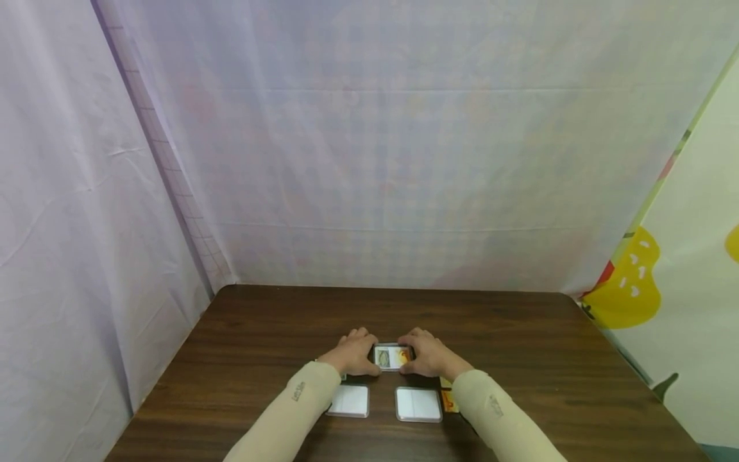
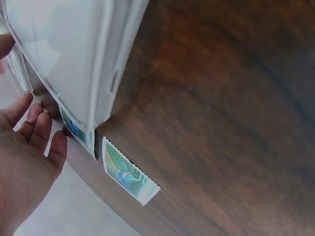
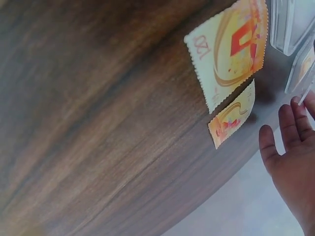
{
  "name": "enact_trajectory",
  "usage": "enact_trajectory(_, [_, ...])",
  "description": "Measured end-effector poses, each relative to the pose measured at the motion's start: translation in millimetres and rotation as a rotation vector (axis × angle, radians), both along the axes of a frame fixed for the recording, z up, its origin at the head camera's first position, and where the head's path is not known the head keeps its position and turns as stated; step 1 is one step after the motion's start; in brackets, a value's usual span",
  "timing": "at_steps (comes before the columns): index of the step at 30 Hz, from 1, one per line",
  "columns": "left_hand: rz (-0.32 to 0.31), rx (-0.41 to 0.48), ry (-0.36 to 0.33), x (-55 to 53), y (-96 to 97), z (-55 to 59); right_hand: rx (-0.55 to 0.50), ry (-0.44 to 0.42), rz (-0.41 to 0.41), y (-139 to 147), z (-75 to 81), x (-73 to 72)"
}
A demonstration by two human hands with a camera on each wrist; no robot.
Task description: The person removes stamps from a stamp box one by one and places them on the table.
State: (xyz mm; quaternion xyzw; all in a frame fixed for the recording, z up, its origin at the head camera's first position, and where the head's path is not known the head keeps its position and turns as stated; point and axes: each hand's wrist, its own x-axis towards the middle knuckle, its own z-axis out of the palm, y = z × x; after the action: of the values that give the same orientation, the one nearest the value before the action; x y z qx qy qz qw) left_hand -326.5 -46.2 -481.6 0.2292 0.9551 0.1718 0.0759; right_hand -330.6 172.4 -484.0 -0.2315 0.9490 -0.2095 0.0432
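Note:
A small clear plastic case [image 1: 392,369] with a green stamp [image 1: 383,359] and an orange stamp [image 1: 403,356] inside is held between both hands. My left hand [image 1: 355,355] grips its left end, thumb at the near corner and fingers toward the far edge. At the right end, my right hand [image 1: 427,356] grips it in a mirrored way. In the right wrist view, fingertips [image 3: 295,102] meet the edge of the case [image 3: 301,66]. Part of the left hand's grip is hidden behind a nearer case in the left wrist view.
Two white-backed clear cases [image 1: 351,402], [image 1: 418,405] lie nearer on the brown wooden table [image 1: 277,327]. Loose green stamps [image 2: 127,172] lie by the left case [image 2: 59,44]. Two orange stamps [image 3: 229,54], [image 3: 232,120] lie beside the right one. Curtains [image 1: 369,160] hang behind the table.

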Motion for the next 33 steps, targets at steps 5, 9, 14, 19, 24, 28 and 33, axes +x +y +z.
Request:
enact_trajectory(5, [-0.002,0.011,0.003,0.6,0.1,1.4,-0.035,0.025,0.021,3,1.7,0.5])
enact_trajectory(9, [-0.002,0.018,0.000,0.2,0.5,2.2,-0.059,0.028,0.026,8,4.9,0.7])
enact_trajectory(14, [-0.001,0.021,-0.012,0.5,0.4,2.4,-0.076,0.036,0.031,16,8.8,0.2])
enact_trajectory(19, [-0.005,0.019,-0.019,1.2,-0.5,3.3,-0.076,0.024,0.003,26,10.1,-1.9])
enact_trajectory(24, [-0.007,0.024,-0.021,3.3,-1.7,4.1,-0.072,0.013,-0.030,35,11.7,-3.5])
enact_trajectory(28, [-0.006,0.027,-0.013,5.1,-2.2,3.7,-0.082,0.031,-0.028,43,13.9,-4.7])
enact_trajectory(33, [-0.006,0.025,-0.005,5.4,-2.0,2.5,-0.091,0.048,-0.030,58,13.0,-6.5])
